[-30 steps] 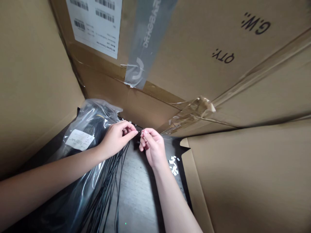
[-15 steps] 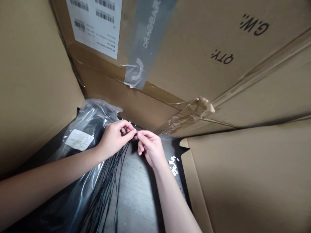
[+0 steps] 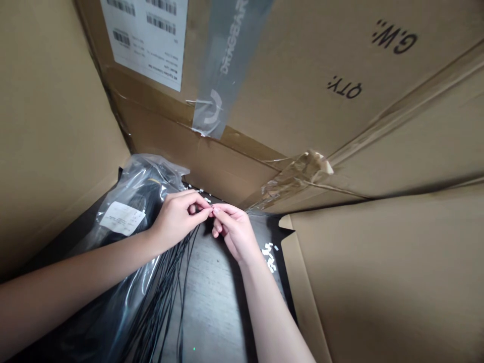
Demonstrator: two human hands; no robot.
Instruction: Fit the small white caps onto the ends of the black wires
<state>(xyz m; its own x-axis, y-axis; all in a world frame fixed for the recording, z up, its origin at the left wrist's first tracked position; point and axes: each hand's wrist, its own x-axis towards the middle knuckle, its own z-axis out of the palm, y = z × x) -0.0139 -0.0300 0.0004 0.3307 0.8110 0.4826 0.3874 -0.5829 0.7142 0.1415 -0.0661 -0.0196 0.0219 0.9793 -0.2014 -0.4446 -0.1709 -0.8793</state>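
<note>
My left hand (image 3: 180, 216) is closed in a pinch, thumb against forefinger. Its fingertips meet those of my right hand (image 3: 235, 228), which is pinched too. What lies between them is too small and covered to make out. Thin black cables (image 3: 166, 287) run from beneath my left hand down toward the near edge. Beside them lies a clear plastic bag (image 3: 151, 166) with dark contents and a white label (image 3: 123, 218). Small white pieces (image 3: 269, 257) are scattered to the right of my right forearm, and several more white bits (image 3: 201, 190) lie just beyond my fingertips.
A grey work surface (image 3: 212, 297) lies under my hands. Cardboard stands around it: a taped, printed box wall (image 3: 295, 101) in front, a panel (image 3: 49, 126) at the left and a flap (image 3: 397, 272) at the right. Crumpled brown tape (image 3: 302, 169) sticks out at the front wall's lower edge.
My fingertips have shifted slightly and pressed closer together; the dark bit seen between them before is now covered. The view has moved a little. Cables and bag lie as before.
</note>
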